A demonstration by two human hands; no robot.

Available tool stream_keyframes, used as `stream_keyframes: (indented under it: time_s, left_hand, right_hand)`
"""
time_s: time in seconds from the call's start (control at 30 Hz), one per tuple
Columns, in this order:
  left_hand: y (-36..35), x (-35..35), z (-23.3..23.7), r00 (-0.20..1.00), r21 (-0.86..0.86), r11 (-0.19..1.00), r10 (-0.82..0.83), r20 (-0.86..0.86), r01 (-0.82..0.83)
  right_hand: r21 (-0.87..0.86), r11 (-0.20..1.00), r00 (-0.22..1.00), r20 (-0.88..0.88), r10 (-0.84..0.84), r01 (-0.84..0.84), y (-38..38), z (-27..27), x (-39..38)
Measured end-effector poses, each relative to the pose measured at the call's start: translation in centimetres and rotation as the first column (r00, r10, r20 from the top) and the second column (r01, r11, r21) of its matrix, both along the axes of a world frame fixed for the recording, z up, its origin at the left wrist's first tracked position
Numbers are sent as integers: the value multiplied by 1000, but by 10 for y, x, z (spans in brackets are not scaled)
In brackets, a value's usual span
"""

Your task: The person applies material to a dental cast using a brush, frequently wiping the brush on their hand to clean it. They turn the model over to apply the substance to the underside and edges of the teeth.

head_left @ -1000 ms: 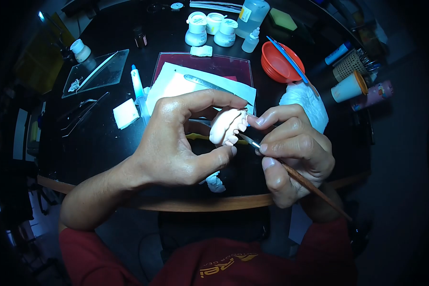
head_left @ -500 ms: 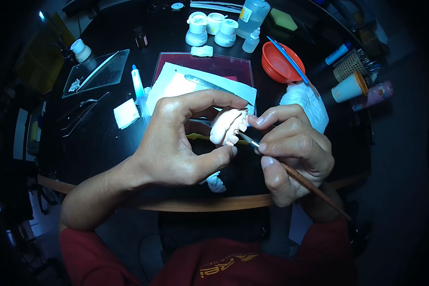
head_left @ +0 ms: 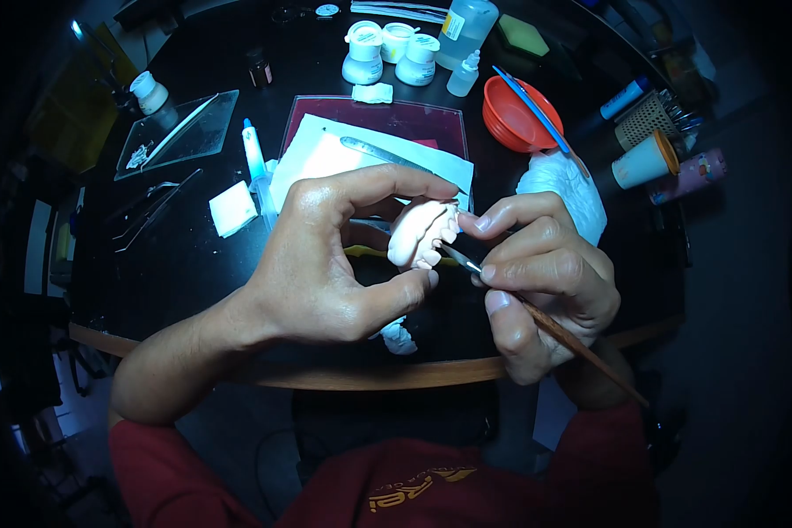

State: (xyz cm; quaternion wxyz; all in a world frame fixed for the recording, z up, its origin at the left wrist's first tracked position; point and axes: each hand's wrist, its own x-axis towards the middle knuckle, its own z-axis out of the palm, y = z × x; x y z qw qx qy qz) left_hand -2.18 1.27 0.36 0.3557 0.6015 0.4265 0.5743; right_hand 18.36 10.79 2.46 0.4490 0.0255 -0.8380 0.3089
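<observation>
A pale dental model [head_left: 416, 232] with a row of teeth is held up above the table's front part. My left hand [head_left: 334, 264] grips it between thumb below and index finger above, the other fingers behind it. My right hand [head_left: 550, 282] is closed around a thin brush [head_left: 559, 334] with a brown wooden handle and a metal ferrule. Its dark tip meets the teeth at the model's right side. The right index fingertip sits right at the model's edge.
Behind my hands lie white paper [head_left: 312, 163] with a metal spatula [head_left: 383, 152], and a dark red tray [head_left: 414, 113]. Several white jars [head_left: 363, 66] and a bottle [head_left: 469, 35] stand farther back. An orange bowl [head_left: 510, 119], crumpled tissue [head_left: 581, 198] and cup [head_left: 638, 167] are at right; tweezers [head_left: 154, 211] at left.
My right hand and the brush have shifted very slightly, the thumb a little lower. The left hand and the dental model look unmoved.
</observation>
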Motion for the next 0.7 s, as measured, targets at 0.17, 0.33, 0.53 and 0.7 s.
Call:
stream_keyframes:
  time_s: [0.17,0.33,0.53,0.7]
  left_hand:
    - [0,1,1,1000,-25,1000,2,25,-1]
    - [-1,1,1,1000,-18,1000,6,17,-6]
    - [0,-1,-2,1000,2,1000,-4,0,4]
    - [-1,-5,3,997,-33,998,-61,-41,60]
  right_hand:
    - [41,999,1000,25,0,-1,2,1,0]
    - [44,999,999,47,6,-8,1,2,1]
    - [15,1000,1000,18,3,-3,0,1,0]
    - [74,996,992,120,31,-40,2,4,5]
